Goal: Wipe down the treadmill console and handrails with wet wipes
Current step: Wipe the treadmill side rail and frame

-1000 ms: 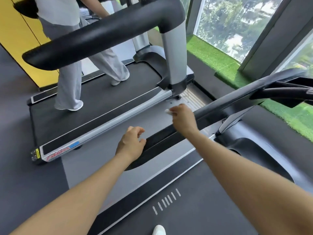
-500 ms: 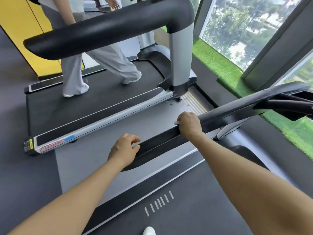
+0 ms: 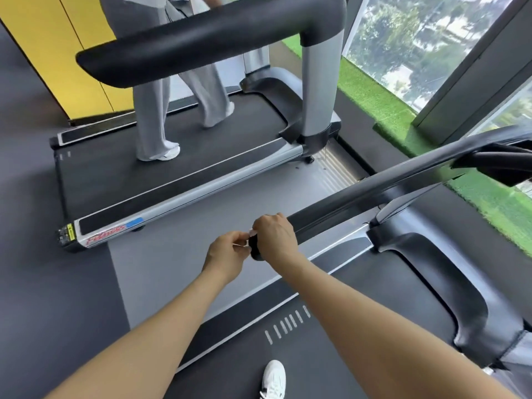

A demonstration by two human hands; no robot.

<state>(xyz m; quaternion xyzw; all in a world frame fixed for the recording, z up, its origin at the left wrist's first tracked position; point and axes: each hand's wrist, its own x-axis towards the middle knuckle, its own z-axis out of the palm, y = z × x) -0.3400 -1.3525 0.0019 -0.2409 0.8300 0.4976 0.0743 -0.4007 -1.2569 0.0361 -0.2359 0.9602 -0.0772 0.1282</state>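
Red script "Fitness" on neighbour treadmill's side rail (image 3: 184,204), rear end, beside a blue sticker (image 3: 134,222). Yellow warning label (image 3: 69,231) at the rail's end cap, unreadable.

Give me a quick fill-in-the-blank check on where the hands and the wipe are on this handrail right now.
1. The right hand is wrapped over the near ____ of the black handrail.
2. The left hand pinches a bit of the white ____ beside the rail's tip.
3. On the neighbouring treadmill another person wears ____ trousers.
4. The shoe at the bottom edge is ____.

Missing words: end; wipe; grey; white
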